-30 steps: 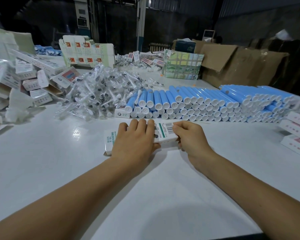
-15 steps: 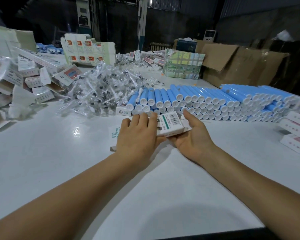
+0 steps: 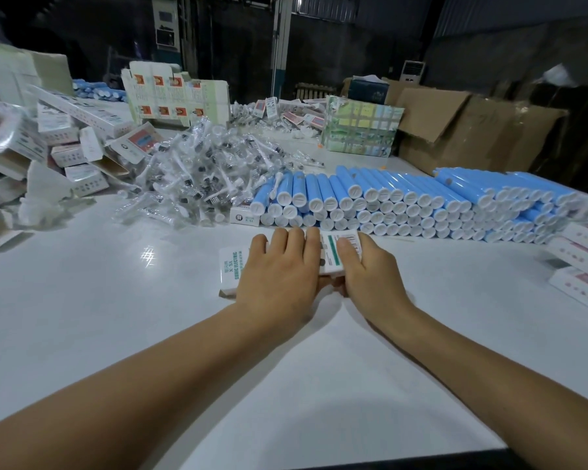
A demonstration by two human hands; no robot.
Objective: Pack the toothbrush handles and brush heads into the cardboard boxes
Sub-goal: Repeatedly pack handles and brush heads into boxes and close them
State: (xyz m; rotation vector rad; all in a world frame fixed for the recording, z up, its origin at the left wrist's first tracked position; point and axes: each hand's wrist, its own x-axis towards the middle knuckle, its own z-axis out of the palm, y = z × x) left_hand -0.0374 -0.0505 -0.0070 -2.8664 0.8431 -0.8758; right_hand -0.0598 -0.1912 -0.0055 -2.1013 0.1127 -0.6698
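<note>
Left hand [image 3: 279, 276] lies flat on the box [image 3: 230, 271], right hand [image 3: 370, 273] grips its end on the counter [image 3: 99, 300]: closing it, likely. Next: tuck that flap.

- My left hand [image 3: 279, 276] lies palm down, fingers straight and together, pressing flat.
- My right hand [image 3: 370, 269] sits just beside it, thumb on top, fingers curled in a grip.
- Both forearms are bare.
</note>
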